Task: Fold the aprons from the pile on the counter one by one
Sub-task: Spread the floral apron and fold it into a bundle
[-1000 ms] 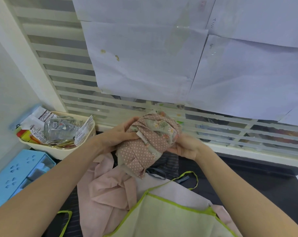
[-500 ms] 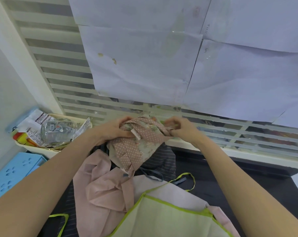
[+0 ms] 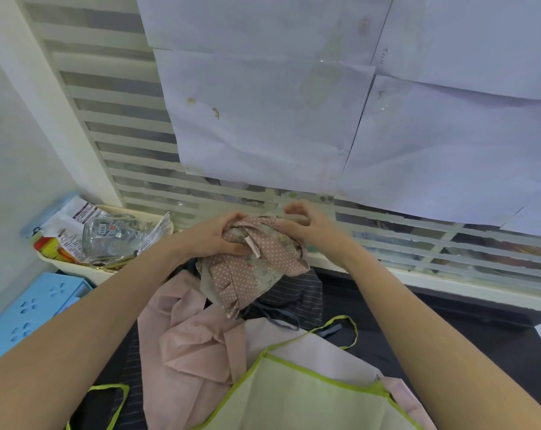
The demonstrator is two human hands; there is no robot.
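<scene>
Centre frame: left hand (image 3: 214, 235) grips bundled dotted apron (image 3: 256, 271), held above pile. Right hand (image 3: 306, 226) pinches its top edge, fingers curled. Below: pink apron (image 3: 194, 339), green-trimmed apron (image 3: 294, 395), striped dark apron (image 3: 297, 293) on dark counter (image 3: 480, 336). Left: cream basket (image 3: 76, 268), blue box (image 3: 24, 311).

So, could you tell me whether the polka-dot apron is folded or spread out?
Bunched, neither folded flat nor spread: the polka-dot apron is a crumpled bundle in both hands.

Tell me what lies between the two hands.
In the head view, the bunched polka-dot apron sits between them: the left hand grips its left side, the right hand touches its top right.
</scene>
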